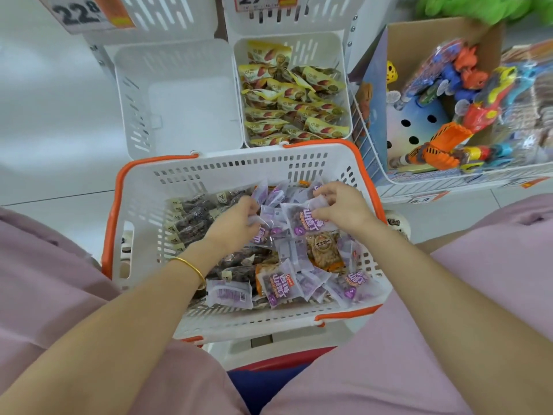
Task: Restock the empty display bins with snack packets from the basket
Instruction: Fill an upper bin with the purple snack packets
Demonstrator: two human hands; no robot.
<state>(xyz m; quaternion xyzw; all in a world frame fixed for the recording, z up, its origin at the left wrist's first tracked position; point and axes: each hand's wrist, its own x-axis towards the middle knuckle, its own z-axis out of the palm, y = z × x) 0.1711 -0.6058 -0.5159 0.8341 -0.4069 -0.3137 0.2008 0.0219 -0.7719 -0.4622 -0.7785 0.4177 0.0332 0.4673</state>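
A white basket (143,205) with orange handles stands in front of me, full of snack packets: purple ones (276,284), dark ones (191,223) and orange ones (324,250). Both hands are inside it. My left hand (236,223) is closed on purple packets near the middle. My right hand (341,205) grips a purple packet (302,221) by its upper edge. Beyond the basket, the left white display bin (179,100) is empty. The right bin (344,85) holds several yellow packets (290,106).
A cardboard box (374,94) of colourful plastic toys (466,115) sits on a wire shelf to the right. Price signs (80,13) hang above the bins. White floor lies to the left. My pink-clad knees flank the basket.
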